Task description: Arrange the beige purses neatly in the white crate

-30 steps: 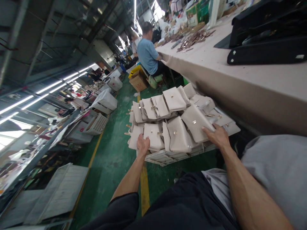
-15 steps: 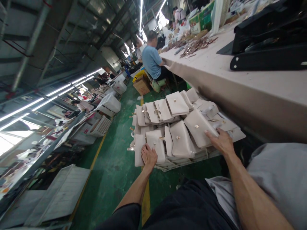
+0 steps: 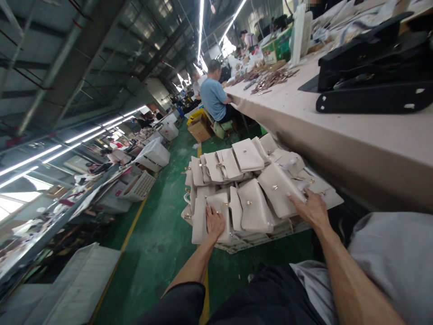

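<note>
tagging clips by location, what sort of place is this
Most likely a handbag factory floor. Both hands, left hand and right hand, rest on stacked beige bags, beside a long worktable with a seated worker.

Bags (image 3: 254, 208) piled on crate (image 3: 251, 239); table (image 3: 338, 131) at right.

Matt leather-look bags (image 3: 254, 208), metal clasps (image 3: 249, 203)

I see open green floor (image 3: 158, 234) left of the stacked cream handbags (image 3: 250, 189); the worktable edge (image 3: 304, 135) blocks the right.
</note>
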A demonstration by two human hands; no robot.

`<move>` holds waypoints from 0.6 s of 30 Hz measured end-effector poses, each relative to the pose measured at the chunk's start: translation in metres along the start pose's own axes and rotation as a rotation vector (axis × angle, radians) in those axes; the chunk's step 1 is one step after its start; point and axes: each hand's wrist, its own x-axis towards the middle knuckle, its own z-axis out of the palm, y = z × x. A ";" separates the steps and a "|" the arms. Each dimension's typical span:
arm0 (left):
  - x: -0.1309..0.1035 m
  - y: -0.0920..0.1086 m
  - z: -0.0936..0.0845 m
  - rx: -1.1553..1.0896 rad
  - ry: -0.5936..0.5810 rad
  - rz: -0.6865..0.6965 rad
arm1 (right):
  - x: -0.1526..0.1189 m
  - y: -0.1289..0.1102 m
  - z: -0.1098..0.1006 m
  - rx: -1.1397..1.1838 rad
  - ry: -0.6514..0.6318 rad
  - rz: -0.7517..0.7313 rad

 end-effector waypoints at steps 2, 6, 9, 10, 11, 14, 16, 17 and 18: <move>0.005 -0.004 -0.002 -0.002 -0.036 -0.008 | 0.001 0.002 0.002 0.005 0.001 0.000; 0.000 -0.006 -0.005 -0.008 -0.086 -0.064 | 0.000 0.004 0.003 0.028 0.005 0.008; -0.016 0.006 0.005 -0.035 -0.146 -0.107 | 0.000 0.002 0.003 0.038 0.014 0.012; -0.021 0.013 0.010 -0.048 -0.166 -0.124 | 0.000 0.001 0.004 0.037 0.015 0.012; -0.024 0.020 0.015 -0.059 -0.180 -0.144 | 0.001 0.000 0.004 0.035 0.014 0.013; -0.025 0.034 0.022 -0.094 -0.201 -0.201 | 0.001 -0.003 0.007 0.031 0.014 0.022; -0.021 0.035 0.019 -0.115 -0.219 -0.202 | -0.001 -0.004 0.007 0.033 0.031 0.024; -0.020 0.033 0.015 -0.123 -0.221 -0.195 | -0.002 -0.004 0.007 0.033 0.041 0.021; -0.018 0.030 0.011 -0.127 -0.210 -0.186 | -0.003 -0.004 0.006 0.031 0.048 0.018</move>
